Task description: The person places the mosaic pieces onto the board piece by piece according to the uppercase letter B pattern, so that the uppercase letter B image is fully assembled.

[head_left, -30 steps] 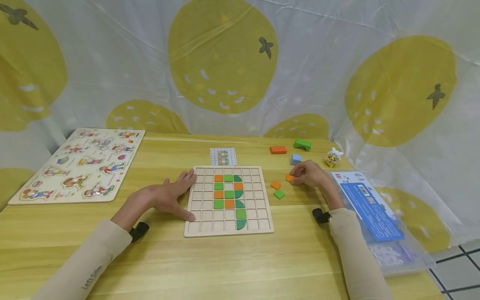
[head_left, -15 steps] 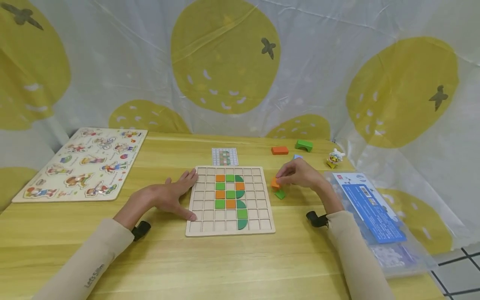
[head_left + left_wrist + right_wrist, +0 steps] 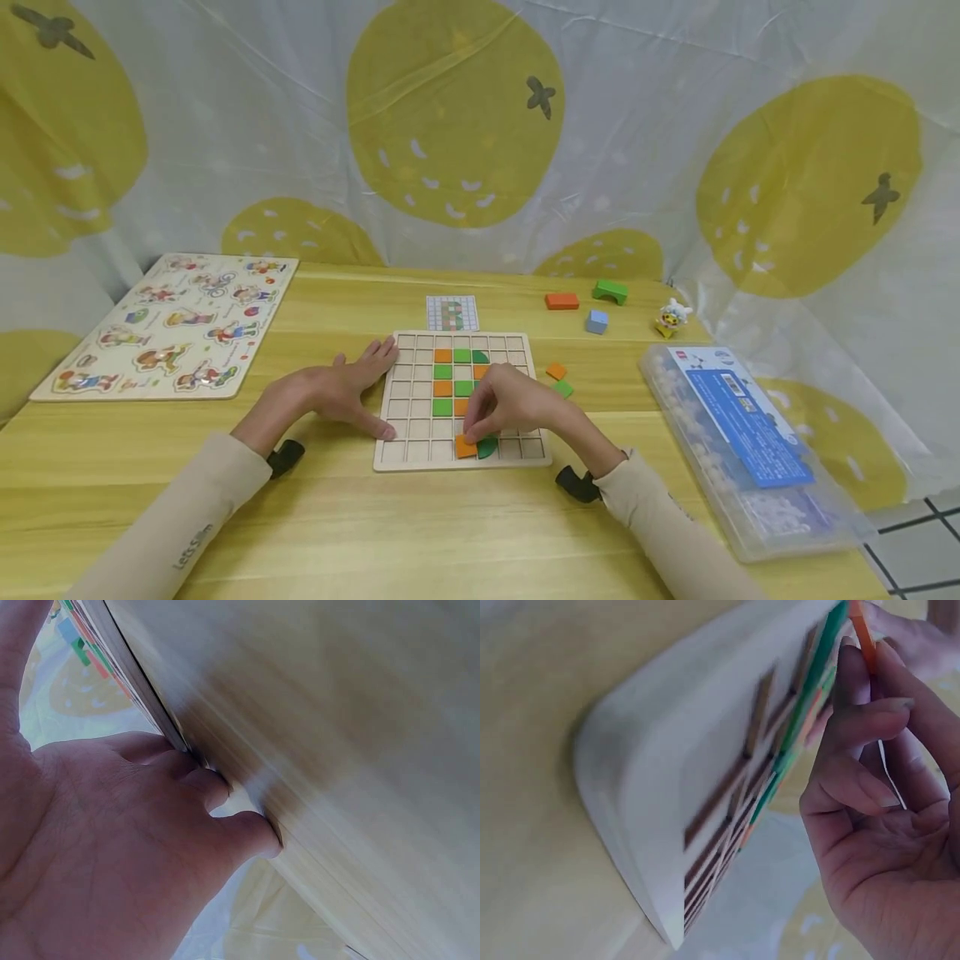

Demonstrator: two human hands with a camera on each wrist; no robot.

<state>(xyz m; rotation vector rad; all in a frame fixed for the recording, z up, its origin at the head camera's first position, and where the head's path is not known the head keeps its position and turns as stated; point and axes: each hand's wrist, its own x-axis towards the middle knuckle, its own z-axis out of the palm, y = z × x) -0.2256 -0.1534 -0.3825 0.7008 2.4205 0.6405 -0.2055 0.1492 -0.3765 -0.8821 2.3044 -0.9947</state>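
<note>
A wooden grid board (image 3: 408, 451) lies in the middle of the table, with orange and green square tiles and dark green rounded tiles in its cells. My left hand (image 3: 337, 392) rests at its left edge, fingers and thumb spread; the left wrist view shows the fingertips (image 3: 262, 834) at that edge. Over the bottom row, my right hand (image 3: 517, 400) pinches an orange square tile (image 3: 464, 448) between thumb and finger. That tile is beside a dark green rounded tile (image 3: 487, 447). Part of the tile pattern is hidden behind the right hand.
A small pattern card (image 3: 452, 312) lies behind the board. To the right are a loose orange tile (image 3: 556, 371), a green tile (image 3: 562, 388), several blocks (image 3: 597, 322), a figurine (image 3: 671, 317) and a plastic case (image 3: 697, 450). A picture puzzle (image 3: 165, 333) lies left.
My right hand has carried the orange tile leftward from the table's right side to the board's bottom row. One orange and one green tile stay behind. The left hand keeps its place.
</note>
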